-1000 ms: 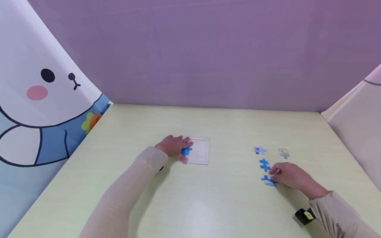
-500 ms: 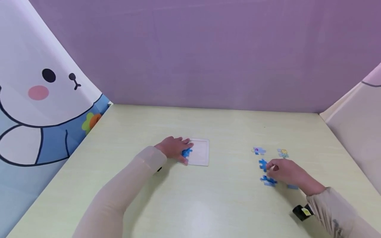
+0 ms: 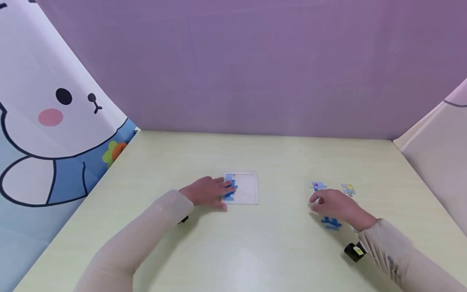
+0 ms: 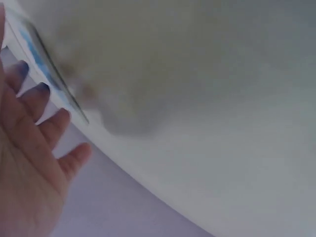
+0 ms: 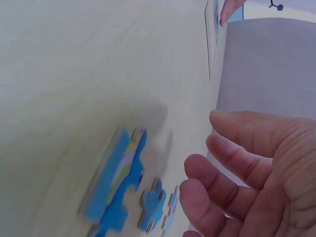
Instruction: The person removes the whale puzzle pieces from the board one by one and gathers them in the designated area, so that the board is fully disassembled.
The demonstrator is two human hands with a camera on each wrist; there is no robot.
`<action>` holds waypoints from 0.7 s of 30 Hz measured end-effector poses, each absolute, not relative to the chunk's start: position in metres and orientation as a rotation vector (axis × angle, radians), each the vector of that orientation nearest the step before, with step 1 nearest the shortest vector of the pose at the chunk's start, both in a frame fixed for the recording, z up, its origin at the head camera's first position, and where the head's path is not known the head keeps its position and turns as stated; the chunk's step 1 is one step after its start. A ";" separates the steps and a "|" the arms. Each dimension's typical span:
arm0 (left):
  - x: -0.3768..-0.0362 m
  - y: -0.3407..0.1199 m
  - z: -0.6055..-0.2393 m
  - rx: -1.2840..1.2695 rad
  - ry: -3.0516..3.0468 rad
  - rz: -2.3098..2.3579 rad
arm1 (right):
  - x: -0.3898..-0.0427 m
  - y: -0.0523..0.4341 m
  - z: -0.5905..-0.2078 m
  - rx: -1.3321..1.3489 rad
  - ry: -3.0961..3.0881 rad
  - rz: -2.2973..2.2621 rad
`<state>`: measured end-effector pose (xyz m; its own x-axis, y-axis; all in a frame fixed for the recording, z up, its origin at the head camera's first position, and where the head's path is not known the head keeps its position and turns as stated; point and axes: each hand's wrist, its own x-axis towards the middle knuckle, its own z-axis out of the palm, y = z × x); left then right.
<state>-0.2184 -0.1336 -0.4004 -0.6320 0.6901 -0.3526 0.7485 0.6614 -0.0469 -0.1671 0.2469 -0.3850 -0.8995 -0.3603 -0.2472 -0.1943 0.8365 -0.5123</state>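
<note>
My left hand (image 3: 208, 191) lies with spread fingers across the left side of a square white puzzle tray (image 3: 251, 202), its fingertips over the blue jigsaw pieces (image 3: 229, 197) set along that side. In the left wrist view, the fingers (image 4: 53, 127) are nearly straight beside the tray's edge. My right hand (image 3: 337, 206) hovers over the loose jigsaw pieces, fingers loosely bent and nothing between them. Below it lies a blue jigsaw piece (image 3: 331, 223). The right wrist view shows a striped blue piece (image 5: 116, 185) and a smaller blue piece (image 5: 153, 205) on the table.
Beyond the right hand lie a pale blue piece with a pink swirl (image 3: 319, 185) and a piece with a yellow sun (image 3: 348, 189). A purple cloth (image 3: 255, 73) closes off the table's far edge. A bear-print cloth (image 3: 33, 162) hangs at left.
My right hand has moved left and slightly away from me over the pieces. My left hand has slid left, uncovering more of the blue pieces in the tray.
</note>
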 end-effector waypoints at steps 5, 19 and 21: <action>-0.209 -0.137 -0.404 1.255 2.568 -0.259 | -0.170 0.238 -0.388 -0.384 2.699 -0.666; -0.204 -0.140 -0.400 1.310 2.576 -0.252 | -0.182 0.220 -0.390 -0.446 2.778 -0.666; -0.206 -0.140 -0.401 1.323 2.569 -0.247 | -0.184 0.219 -0.391 -0.447 2.779 -0.667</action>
